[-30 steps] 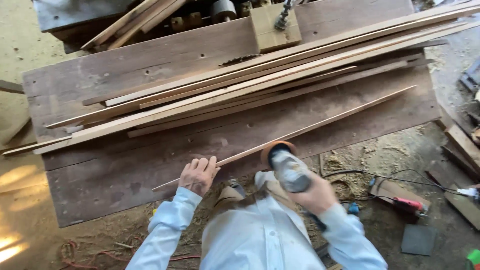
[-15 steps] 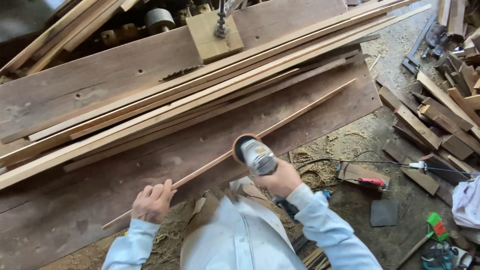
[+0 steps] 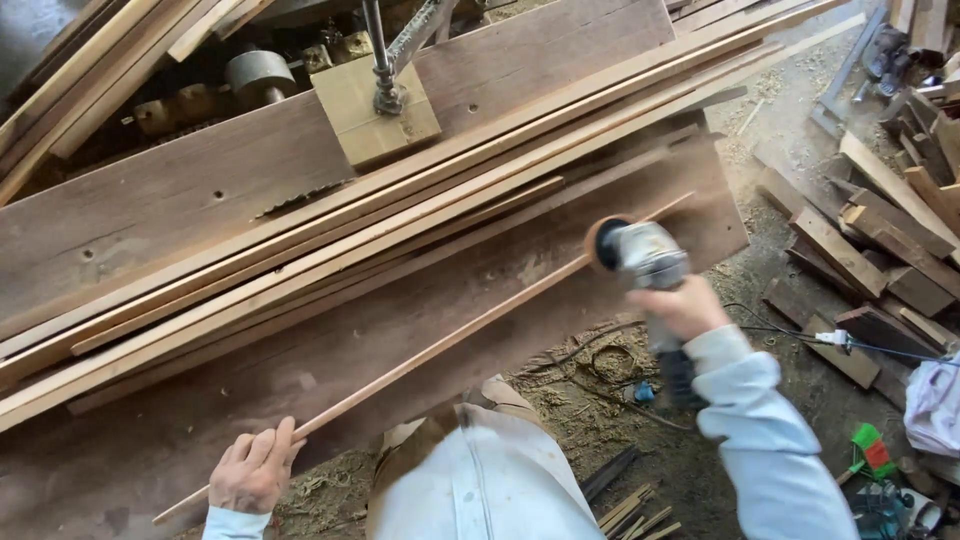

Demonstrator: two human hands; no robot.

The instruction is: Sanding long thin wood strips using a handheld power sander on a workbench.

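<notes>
1. Left hand (image 3: 252,472): grip closed on the near end of a thin wooden strip (image 3: 430,355), pinning it to the counter (image 3: 150,210).
2. Strip: long axis from 8 o'clock to 2 o'clock, far end beyond the grinder.
3. Right hand (image 3: 685,310): grip closed around an angle grinder (image 3: 640,258), disc at the strip near its far end.
4. Stacked laths (image 3: 300,260) at 12 o'clock.

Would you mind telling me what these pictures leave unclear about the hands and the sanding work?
- Head view: the power sander is motion-blurred; its disc face is hidden.
- The right hand grips it; fingers partly hidden behind the tool.
- The thin wooden strip passes under the left hand; the contact there is hidden.
- The cord's end is too small to see.
</notes>
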